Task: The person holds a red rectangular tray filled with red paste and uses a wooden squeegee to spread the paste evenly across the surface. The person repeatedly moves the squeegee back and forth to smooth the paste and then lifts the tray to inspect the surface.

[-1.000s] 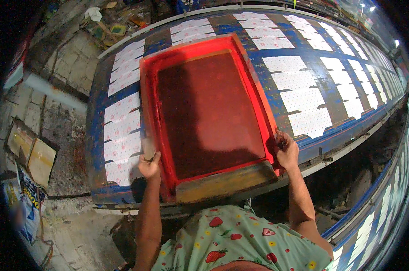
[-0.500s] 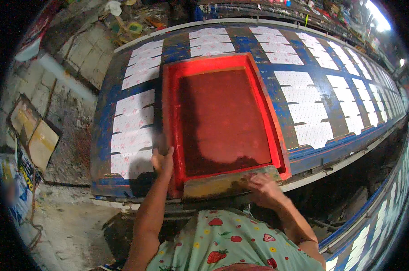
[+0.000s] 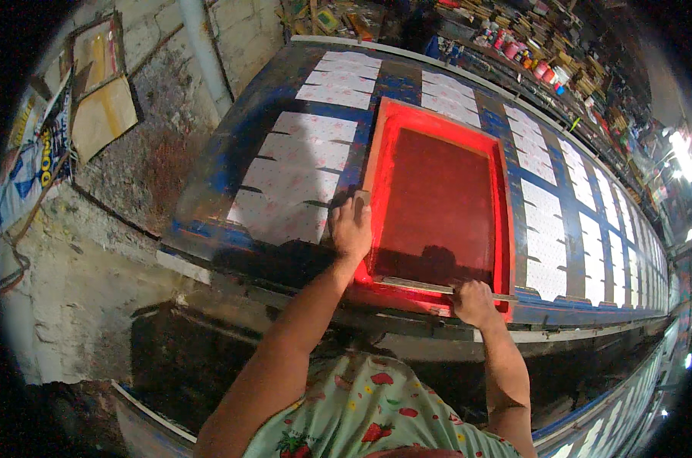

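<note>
A red-stained screen printing frame (image 3: 504, 229) with a dark red mesh (image 3: 437, 206) lies flat on the long table. My left hand (image 3: 351, 227) is closed around the frame's left side, near its front corner. My right hand (image 3: 475, 303) grips a long, thin-edged squeegee (image 3: 414, 285) that lies across the near end of the frame. Red ink coats the inner walls of the frame. White printed sheets (image 3: 292, 179) with small reddish marks lie to the left of it, and more white sheets (image 3: 546, 244) lie to its right.
The blue-stained table (image 3: 224, 179) stretches away to the right, bearing rows of white pieces. Bottles and tubs (image 3: 540, 70) crowd a shelf beyond its far edge. A pipe (image 3: 206, 57) and boards (image 3: 105, 114) stand by the left wall. Another table (image 3: 628, 408) runs at lower right.
My view has swung, so the frame shows farther right. The squeegee has turned from showing its broad face to showing its thin edge. My left hand has closed on the frame's side.
</note>
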The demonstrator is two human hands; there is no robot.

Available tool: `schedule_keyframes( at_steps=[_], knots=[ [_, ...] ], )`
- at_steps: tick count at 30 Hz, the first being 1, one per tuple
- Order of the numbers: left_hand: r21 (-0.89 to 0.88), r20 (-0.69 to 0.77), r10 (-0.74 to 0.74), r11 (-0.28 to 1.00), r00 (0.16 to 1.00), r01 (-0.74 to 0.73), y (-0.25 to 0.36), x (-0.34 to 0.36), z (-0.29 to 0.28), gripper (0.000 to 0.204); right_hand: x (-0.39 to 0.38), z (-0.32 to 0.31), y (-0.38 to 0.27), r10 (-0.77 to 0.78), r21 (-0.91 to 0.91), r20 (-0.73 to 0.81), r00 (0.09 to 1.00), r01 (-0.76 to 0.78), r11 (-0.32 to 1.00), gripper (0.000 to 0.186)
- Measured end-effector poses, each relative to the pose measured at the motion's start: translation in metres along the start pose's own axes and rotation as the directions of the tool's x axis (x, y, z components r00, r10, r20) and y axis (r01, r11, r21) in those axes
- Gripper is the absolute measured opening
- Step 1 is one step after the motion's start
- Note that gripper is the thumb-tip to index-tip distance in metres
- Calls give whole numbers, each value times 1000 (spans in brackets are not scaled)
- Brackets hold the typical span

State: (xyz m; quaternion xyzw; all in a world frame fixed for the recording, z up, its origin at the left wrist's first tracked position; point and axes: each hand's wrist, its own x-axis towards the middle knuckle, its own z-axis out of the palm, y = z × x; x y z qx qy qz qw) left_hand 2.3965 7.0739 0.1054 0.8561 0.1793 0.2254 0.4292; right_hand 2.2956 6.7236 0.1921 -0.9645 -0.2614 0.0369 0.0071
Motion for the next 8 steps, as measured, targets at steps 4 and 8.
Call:
schedule_keyframes(
  at_steps=[4, 8],
  knots=[
    [-140, -12, -25, 990, 1000, 23, -5, 0, 5, 63, -20, 3, -11, 71, 39, 90, 993, -75, 996, 32],
    [-112, -19, 12, 994, 1000, -14, -14, 0, 16, 66, -29, 11, -25, 165, 10, 214, 963, -171, 985, 55]
  ],
)
